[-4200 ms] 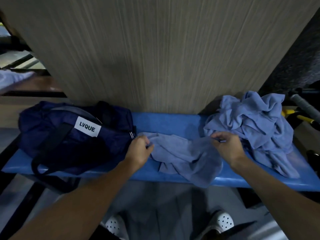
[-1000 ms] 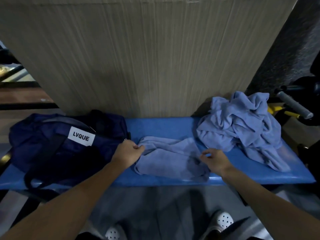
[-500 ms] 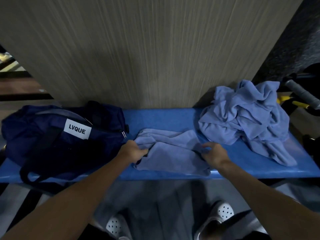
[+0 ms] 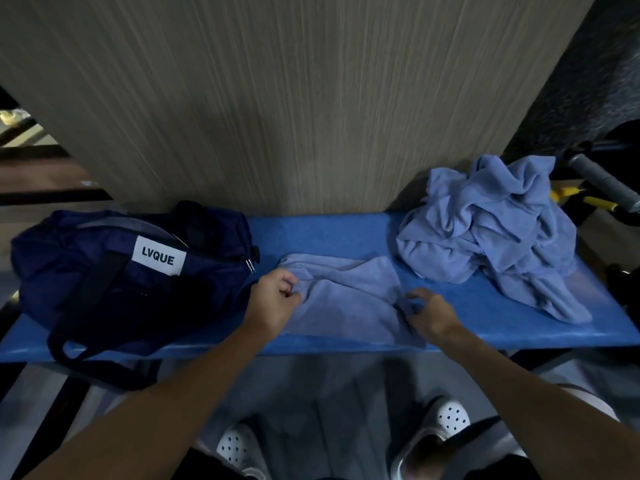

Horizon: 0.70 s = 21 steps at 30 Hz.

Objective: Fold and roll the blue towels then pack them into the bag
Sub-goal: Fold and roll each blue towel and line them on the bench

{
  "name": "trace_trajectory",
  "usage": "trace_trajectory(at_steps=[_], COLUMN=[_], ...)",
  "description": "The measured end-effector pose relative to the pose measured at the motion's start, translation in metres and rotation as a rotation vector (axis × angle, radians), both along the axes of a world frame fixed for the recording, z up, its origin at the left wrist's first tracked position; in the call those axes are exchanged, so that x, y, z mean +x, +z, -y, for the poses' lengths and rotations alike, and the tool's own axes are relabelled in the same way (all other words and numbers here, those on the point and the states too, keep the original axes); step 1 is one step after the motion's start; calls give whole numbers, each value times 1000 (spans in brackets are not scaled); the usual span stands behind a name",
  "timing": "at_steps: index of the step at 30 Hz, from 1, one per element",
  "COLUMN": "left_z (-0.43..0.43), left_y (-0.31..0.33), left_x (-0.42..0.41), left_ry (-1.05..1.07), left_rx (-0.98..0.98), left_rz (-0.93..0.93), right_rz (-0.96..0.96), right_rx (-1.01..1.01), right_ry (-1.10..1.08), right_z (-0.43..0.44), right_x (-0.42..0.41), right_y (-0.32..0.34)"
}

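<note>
A navy duffel bag (image 4: 104,289) with a white label (image 4: 158,259) reading "LVQUE" lies at the left end of the blue bench (image 4: 329,233). Just beside it, the left hand (image 4: 273,303) pinches the left edge of 1 blue towel (image 4: 346,303) lying rumpled mid-bench. The right hand (image 4: 431,315) curls its fingers around the towel's right edge. A heap of blue towels (image 4: 491,230) sits at the right end, against the wall.

Grey handle (image 4: 602,183) (handlebar, perhaps) edge-cropped
</note>
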<state>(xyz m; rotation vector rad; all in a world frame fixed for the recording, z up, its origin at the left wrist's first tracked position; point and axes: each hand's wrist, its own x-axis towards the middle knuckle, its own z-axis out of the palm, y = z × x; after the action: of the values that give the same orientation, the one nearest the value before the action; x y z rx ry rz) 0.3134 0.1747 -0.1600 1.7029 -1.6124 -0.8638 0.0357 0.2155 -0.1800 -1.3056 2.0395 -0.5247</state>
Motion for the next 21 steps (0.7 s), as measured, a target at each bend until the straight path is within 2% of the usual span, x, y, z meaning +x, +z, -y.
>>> trace_trajectory(at_steps=[6,12,21], left_z=[3,19,29], left_y=[41,118,170], left_x=[0,12,25], left_ry=[-38,-65,-128], left_rx=[-242,-463,-598], left_rz=[-54,-113,-30], right_rz=[131,277,318], right_rx=[-392,-563,-719], right_ry=[25,-25,-95], right_z=[2,11,15], right_x=[4,4,-13], right_y=[35,118,170])
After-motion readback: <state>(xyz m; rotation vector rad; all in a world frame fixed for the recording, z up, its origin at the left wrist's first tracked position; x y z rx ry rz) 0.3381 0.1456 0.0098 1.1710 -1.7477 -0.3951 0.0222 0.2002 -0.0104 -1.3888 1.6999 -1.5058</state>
